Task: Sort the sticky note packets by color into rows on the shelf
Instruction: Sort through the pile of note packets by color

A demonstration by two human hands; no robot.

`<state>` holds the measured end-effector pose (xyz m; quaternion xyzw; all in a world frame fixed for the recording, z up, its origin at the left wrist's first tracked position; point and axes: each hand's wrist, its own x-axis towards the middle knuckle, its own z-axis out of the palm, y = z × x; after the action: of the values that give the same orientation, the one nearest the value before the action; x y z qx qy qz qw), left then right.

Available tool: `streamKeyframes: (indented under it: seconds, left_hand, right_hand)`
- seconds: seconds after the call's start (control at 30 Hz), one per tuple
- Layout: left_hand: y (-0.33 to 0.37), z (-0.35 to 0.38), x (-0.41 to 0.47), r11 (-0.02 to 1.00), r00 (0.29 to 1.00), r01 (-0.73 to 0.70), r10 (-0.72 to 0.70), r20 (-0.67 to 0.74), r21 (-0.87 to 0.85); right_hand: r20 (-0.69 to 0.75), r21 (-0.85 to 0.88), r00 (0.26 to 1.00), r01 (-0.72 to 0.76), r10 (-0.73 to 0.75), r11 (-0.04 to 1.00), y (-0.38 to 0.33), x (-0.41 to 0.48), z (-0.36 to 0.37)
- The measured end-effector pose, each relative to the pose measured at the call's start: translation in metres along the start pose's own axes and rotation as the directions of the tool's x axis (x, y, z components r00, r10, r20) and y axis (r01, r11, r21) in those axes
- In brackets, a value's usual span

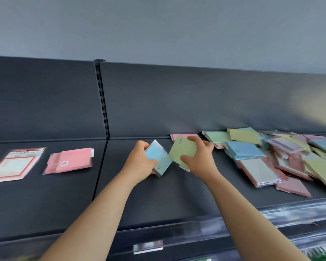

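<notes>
Sticky note packets point(252, 153), square and wrapped in glossy film, were what I was handling, one in each hand. My left hand point(139, 162) curled round a blue packet point(159, 159), thumb across its smooth face and fingers underneath, the thick block tilted up on one corner low over the shelf point(158, 200). My right hand point(198, 157) gripped a green packet point(183, 150), thumb at its lower edge and fingers hooked over the top, its flat face turned toward me with a small dark print near one corner. The two packets' near corners came close together between my hands; whether they touched I could not tell.

Just behind the green one a pink packet point(184, 136) lay flat against the dark back panel point(177, 100). To my right a loose heap point(282, 157) of pink, blue, green, yellow and lilac packets overlapped at all angles. Well to my left, past a slotted upright point(102, 102), pink packets point(72, 161) lay overlapping on the matte dark shelf, beside a larger, blurred card-backed pack point(15, 162) with a red border. A clear plastic rail point(196, 230) ran along the shelf's front edge, above a blurred label point(148, 248).
</notes>
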<state>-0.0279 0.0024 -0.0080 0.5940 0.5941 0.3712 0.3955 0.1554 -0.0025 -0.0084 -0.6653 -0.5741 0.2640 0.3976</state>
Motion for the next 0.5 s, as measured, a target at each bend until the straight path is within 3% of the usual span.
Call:
streamKeyframes:
  seconds: [0.07,0.23,0.5]
  left_hand:
    - [-0.004,-0.015,-0.004,0.995,0.998,0.013,-0.019,-0.061,-0.099]
    - [-0.022,-0.058,-0.016,0.992,0.974,-0.001,-0.027,-0.226,-0.126]
    - [-0.058,-0.151,-0.042,0.979,0.904,-0.019,-0.069,-0.422,-0.201]
  right_hand:
    - [0.009,0.061,0.999,0.04,-0.04,0.997,-0.013,0.001,0.009]
    - [0.092,0.228,0.992,0.067,-0.09,0.971,-0.047,-0.002,0.047]
    - [0.165,0.254,0.969,0.138,-0.183,0.957,-0.111,-0.022,0.124]
